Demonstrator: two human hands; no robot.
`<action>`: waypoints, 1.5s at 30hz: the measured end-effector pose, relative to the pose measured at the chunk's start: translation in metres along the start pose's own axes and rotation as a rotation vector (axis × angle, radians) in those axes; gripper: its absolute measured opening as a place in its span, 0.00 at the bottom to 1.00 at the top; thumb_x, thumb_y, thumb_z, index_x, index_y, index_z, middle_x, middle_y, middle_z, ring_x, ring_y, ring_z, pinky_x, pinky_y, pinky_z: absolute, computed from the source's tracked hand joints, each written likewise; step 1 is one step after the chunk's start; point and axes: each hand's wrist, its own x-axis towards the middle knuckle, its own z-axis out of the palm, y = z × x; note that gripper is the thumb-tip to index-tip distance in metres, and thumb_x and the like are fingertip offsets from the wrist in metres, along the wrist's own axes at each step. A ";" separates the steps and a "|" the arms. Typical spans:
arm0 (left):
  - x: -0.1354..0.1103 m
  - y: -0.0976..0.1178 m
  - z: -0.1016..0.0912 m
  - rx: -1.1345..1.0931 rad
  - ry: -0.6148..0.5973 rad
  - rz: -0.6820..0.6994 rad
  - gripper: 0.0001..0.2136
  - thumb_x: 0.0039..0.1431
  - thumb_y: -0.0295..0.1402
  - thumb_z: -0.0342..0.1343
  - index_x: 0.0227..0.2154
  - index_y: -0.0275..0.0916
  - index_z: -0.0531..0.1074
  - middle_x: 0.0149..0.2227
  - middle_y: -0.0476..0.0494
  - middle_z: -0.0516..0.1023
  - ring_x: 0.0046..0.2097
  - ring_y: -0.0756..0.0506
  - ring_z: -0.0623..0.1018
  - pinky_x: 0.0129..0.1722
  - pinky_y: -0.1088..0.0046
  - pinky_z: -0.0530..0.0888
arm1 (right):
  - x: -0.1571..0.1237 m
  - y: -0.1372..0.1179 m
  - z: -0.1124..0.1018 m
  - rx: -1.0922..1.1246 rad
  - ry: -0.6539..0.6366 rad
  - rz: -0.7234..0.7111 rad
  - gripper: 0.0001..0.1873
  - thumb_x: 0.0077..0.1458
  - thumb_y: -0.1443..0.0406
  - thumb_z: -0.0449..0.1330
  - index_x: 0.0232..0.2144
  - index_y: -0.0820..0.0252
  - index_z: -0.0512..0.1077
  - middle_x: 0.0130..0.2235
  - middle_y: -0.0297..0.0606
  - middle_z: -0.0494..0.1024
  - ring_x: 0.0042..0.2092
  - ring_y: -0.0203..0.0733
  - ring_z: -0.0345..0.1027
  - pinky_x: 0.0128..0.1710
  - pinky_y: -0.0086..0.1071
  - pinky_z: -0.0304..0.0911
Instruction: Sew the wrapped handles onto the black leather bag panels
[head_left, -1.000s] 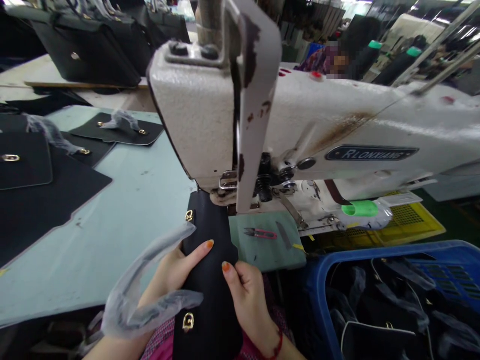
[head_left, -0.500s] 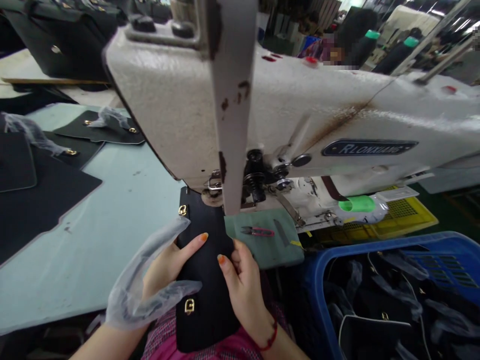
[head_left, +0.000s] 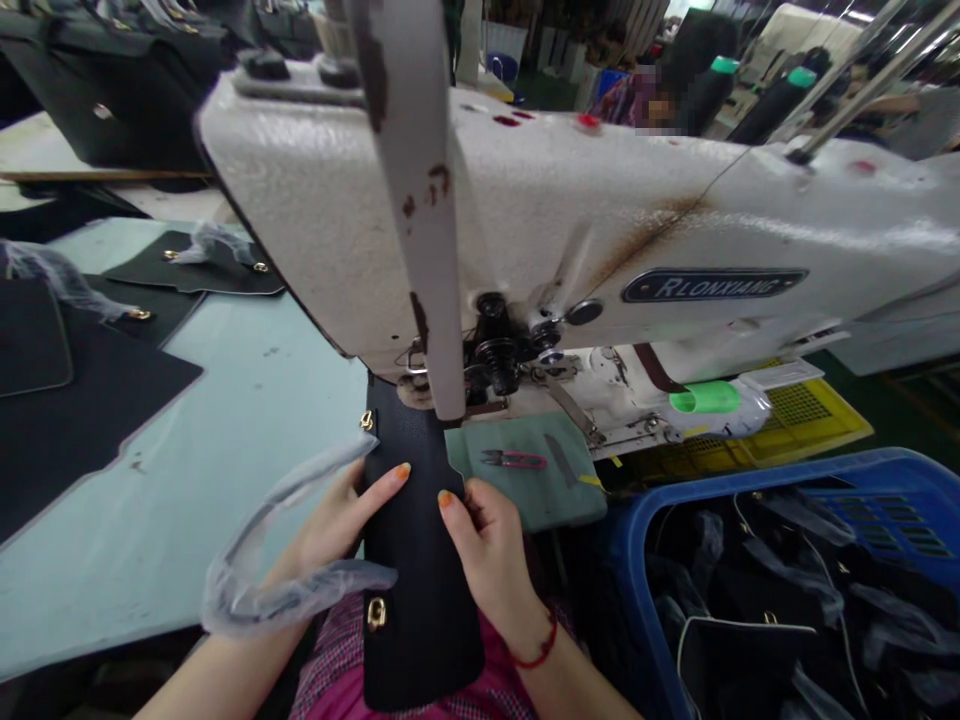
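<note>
A black leather panel (head_left: 420, 560) with gold metal rings runs from my lap up under the head of a white sewing machine (head_left: 525, 230). A handle wrapped in clear plastic (head_left: 277, 590) loops off the panel's left side. My left hand (head_left: 341, 520) lies on the panel's left edge, thumb stretched across it. My right hand (head_left: 487, 545) pinches the panel's right edge, thumb on top. The needle area is hidden behind the machine's front lever.
Pink thread snips (head_left: 514, 460) lie on the green pad by the machine. A blue crate (head_left: 637, 540) of black bag parts stands at the right. More black panels (head_left: 75, 400) lie on the pale table (head_left: 225, 450) at left. Another person sits behind the machine.
The panel has slid a little further up under the machine head, and both hands have followed it. The camera has shifted slightly, so the machine sits more to the left in view.
</note>
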 end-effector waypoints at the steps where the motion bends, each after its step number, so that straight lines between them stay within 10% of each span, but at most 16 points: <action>1: -0.002 0.000 0.002 -0.020 -0.037 -0.024 0.19 0.47 0.40 0.68 0.42 0.40 0.75 0.39 0.43 0.83 0.38 0.40 0.82 0.36 0.69 0.80 | 0.000 -0.001 0.000 0.025 -0.015 0.016 0.21 0.61 0.55 0.54 0.21 0.59 0.55 0.22 0.27 0.54 0.25 0.30 0.47 0.23 0.26 0.43; 11: -0.011 0.007 0.020 -0.179 -0.032 -0.260 0.09 0.53 0.36 0.62 0.35 0.39 0.75 0.29 0.43 0.83 0.27 0.42 0.81 0.30 0.67 0.78 | 0.001 -0.006 -0.001 0.190 -0.039 0.095 0.20 0.59 0.54 0.56 0.23 0.60 0.60 0.23 0.28 0.55 0.26 0.31 0.46 0.24 0.27 0.45; 45: 0.044 0.045 0.015 -0.085 -0.028 -0.121 0.22 0.50 0.34 0.65 0.49 0.36 0.71 0.32 0.40 0.83 0.27 0.43 0.81 0.31 0.67 0.79 | 0.065 -0.020 0.009 0.194 0.010 0.071 0.22 0.54 0.51 0.59 0.20 0.60 0.59 0.22 0.29 0.58 0.25 0.32 0.50 0.24 0.26 0.48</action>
